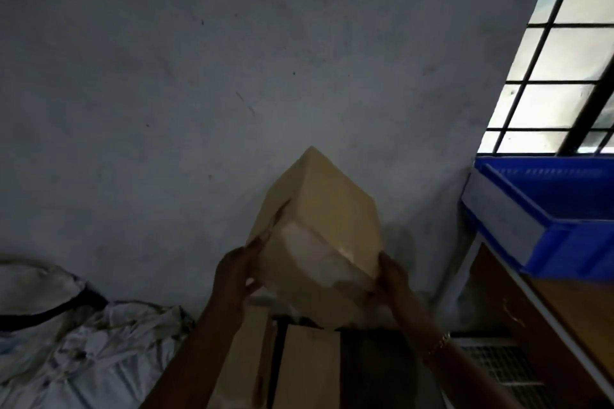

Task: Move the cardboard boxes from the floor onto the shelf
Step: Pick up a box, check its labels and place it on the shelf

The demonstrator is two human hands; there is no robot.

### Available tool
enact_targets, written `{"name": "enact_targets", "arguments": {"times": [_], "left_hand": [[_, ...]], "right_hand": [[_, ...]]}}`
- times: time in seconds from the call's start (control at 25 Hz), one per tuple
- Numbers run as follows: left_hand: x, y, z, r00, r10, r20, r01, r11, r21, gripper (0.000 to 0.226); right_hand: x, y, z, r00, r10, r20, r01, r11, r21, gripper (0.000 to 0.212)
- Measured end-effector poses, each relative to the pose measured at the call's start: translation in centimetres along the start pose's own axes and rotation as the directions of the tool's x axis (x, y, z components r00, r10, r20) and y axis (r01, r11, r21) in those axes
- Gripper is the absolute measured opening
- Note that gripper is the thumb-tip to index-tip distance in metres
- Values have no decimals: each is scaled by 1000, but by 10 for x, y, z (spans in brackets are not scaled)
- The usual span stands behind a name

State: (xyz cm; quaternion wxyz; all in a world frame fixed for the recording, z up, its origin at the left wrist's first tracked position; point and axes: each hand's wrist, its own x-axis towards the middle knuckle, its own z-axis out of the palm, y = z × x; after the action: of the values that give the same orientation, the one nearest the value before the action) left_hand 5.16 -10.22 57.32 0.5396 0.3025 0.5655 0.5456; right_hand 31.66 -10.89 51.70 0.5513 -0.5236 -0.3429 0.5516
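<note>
A tan cardboard box (pixel 327 229) is held up in front of the grey wall, tilted with one corner pointing up. My left hand (pixel 237 277) grips its lower left side and my right hand (pixel 392 279) grips its lower right corner. Below it, more cardboard boxes (pixel 309 368) stand on the floor, partly hidden by my arms. The shelf (pixel 564 312) with a wooden board and pale metal edge rises at the right.
A blue plastic bin (pixel 564 209) sits on the shelf at the right, under a barred window (pixel 564 53). A heap of crumpled white sacks (pixel 76 335) lies at the lower left. A metal grate (pixel 505 368) shows low beside the shelf.
</note>
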Motion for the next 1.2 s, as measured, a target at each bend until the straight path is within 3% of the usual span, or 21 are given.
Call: {"name": "enact_targets", "arguments": {"times": [0.04, 0.12, 0.2, 0.32, 0.48, 0.56, 0.68, 0.84, 0.92, 0.96, 1.0, 1.04, 1.12, 1.2], "left_hand": [[-15, 5, 14, 998, 58, 0, -58, 998, -6, 85], [-41, 11, 39, 984, 176, 30, -178, 981, 72, 104], [-57, 15, 54, 941, 302, 155, -332, 916, 227, 106], [-67, 19, 46, 878, 405, 254, -474, 807, 353, 100], [-67, 38, 35, 853, 441, 279, -520, 757, 396, 101], [-63, 44, 29, 856, 438, 273, -516, 721, 463, 106], [-57, 48, 13, 860, 441, 257, -508, 691, 514, 100], [-58, 42, 3, 821, 508, 261, -566, 659, 496, 80], [-56, 55, -11, 862, 449, 237, -504, 812, 293, 59], [-56, 70, -17, 921, 327, 214, -357, 926, 123, 54], [-50, 84, -22, 970, 135, 203, -144, 989, 33, 65], [-46, 94, -26, 975, -14, 224, 7, 999, 35, 77], [-41, 96, -27, 953, -85, 291, 45, 989, 142, 69], [-40, 80, -22, 918, 12, 396, -94, 978, 188, 75]], "right_hand": [[-7, -8, -2, 996, -35, 77, 36, 999, -3, 96], [-29, -26, 6, 984, 11, 179, -10, 1000, -9, 61], [-43, -38, 15, 968, 50, 246, -36, 997, -62, 53], [-56, -61, 24, 963, -96, 253, 118, 990, -74, 54], [-65, -79, 46, 952, -219, 212, 235, 971, -52, 22], [-65, -78, 59, 953, -236, 191, 255, 964, -79, 28], [-64, -67, 77, 957, -232, 173, 252, 962, -104, 58], [-66, -57, 86, 948, -293, 125, 307, 945, -115, 56], [-68, -60, 81, 941, -303, 149, 317, 945, -82, 50], [-72, -66, 77, 942, -292, 165, 303, 952, -46, 47], [-74, -73, 75, 948, -260, 184, 264, 965, 6, 48], [-75, -79, 74, 957, -215, 196, 211, 977, 42, 51], [-73, -89, 70, 961, -168, 219, 156, 985, 69, 63], [-70, -95, 68, 936, -147, 319, 134, 989, 63, 60]]}}
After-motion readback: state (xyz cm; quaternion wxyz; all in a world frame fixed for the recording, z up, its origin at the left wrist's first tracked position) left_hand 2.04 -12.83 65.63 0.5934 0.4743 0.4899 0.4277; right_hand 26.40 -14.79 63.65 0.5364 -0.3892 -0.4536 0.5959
